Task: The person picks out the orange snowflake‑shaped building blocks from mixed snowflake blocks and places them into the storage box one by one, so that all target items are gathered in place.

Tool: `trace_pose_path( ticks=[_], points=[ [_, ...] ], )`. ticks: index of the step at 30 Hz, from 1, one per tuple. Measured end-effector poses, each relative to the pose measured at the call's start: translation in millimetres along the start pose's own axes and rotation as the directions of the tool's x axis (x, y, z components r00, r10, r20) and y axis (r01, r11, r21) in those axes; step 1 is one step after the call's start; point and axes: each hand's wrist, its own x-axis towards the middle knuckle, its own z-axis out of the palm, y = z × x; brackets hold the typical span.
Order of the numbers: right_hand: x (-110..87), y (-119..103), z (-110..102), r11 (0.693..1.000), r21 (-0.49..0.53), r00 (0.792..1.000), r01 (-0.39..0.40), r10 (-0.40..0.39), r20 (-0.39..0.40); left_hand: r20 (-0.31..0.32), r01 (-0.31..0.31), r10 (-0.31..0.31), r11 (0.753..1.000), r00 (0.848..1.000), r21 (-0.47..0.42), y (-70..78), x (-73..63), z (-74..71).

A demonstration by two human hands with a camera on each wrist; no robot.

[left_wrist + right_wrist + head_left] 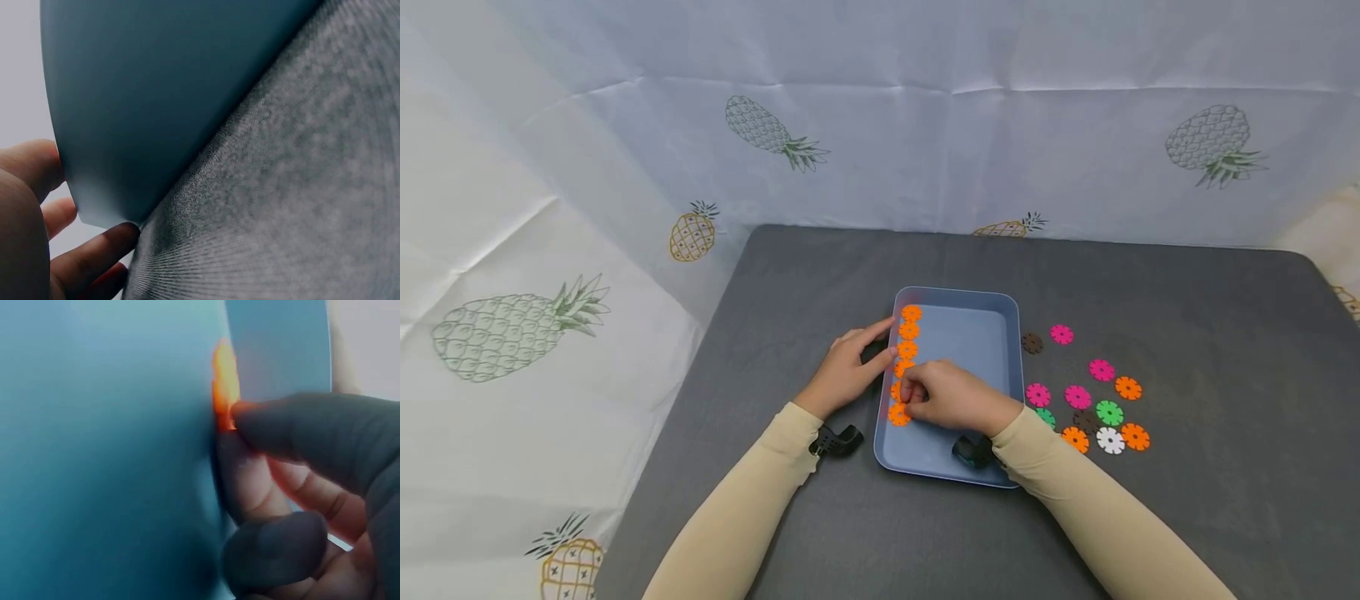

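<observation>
A shallow blue tray (966, 342) holds a column of several orange notched discs (907, 349) along its left side. My left hand (842, 371) is at the tray's left edge, fingers extended; in the left wrist view its fingertips (122, 237) touch the tray's outer wall. Inside the tray, my right hand (955, 396) has curled fingers at the lower part of the column, partly covering the discs there. The right wrist view shows its fingertips pinching the lower end of an orange disc (225, 378) near the tray's side wall.
Right of the tray, loose notched discs lie on the grey table (1225, 400): pink (1077, 397), orange (1136, 437), green (1109, 412), brown (1032, 342) and white (1110, 441). My right forearm (1075, 483) passes over the tray's near right corner. A pineapple-print cloth (887, 158) hangs behind.
</observation>
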Motion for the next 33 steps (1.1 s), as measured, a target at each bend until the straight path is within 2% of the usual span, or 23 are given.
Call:
trace_pose_path(
  ticks=[10,21,28,33],
  points=[
    [0.2,-4.1,0.4,0.999,-0.027,1.000,-0.025,0.025,-0.008,0.001,-0.013,0.013,1.000,1.000,-0.002,-0.1,0.8,-0.4],
    [-1.3,-5.1,3.0,1.000,-0.024,0.999,-0.019,0.017,-0.049,0.002,-0.005,0.005,1.000,1.000,0.003,-2.8,1.6,0.1],
    [-2.4,-1.8,2.2,1.000,0.018,0.992,-0.007,0.009,-0.123,0.003,-0.005,0.005,1.000,1.000,0.003,-3.4,2.1,0.7],
    [-7.4,-4.8,-1.8,0.999,0.020,0.982,-0.047,0.050,-0.182,-0.011,0.003,-0.003,1.000,1.000,-0.003,-4.3,1.0,1.7]
  ],
)
